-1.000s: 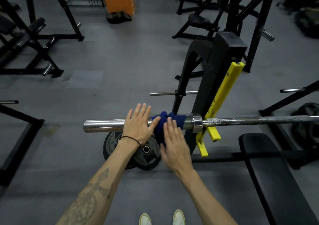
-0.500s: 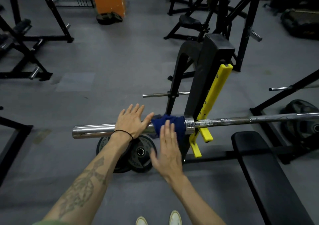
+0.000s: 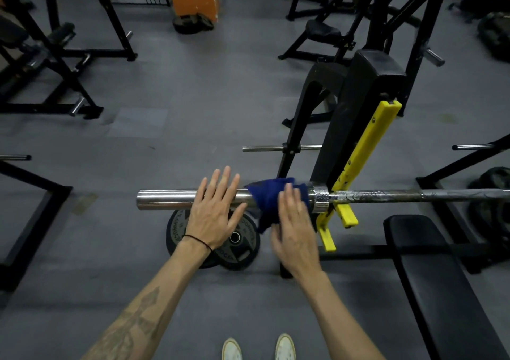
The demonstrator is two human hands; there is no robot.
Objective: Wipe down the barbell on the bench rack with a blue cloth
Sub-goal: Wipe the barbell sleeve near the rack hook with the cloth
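Resting across the black bench rack with yellow plastic hook liners (image 3: 361, 149), the long steel barbell (image 3: 414, 195) runs left to right in front of you, its smooth chrome sleeve (image 3: 165, 199) jutting out past the upright toward your left. Treat that bar as heavy and rigid; it will likely roll in the hooks under a sideways push, and the polished sleeve looks slippery, so steady it from above rather than trying to lift it. Your left hand (image 3: 214, 212) lies flat on the sleeve with fingers straight and spread, gripping nothing. Just to its right the dark blue cloth (image 3: 271, 198) is draped over the sleeve beside the collar, soft and limp, one tail hanging below the bar. Your right hand (image 3: 294, 231) presses on it with straight fingers, not curled around; it is blurred, so whether the thumb tucks under the cloth you cannot tell. Wrap the cloth around the sleeve to wipe the underside, which is hidden from here. The barbell's far end is cut off at the right edge, and the padded black bench (image 3: 441, 290) hides the floor beneath it
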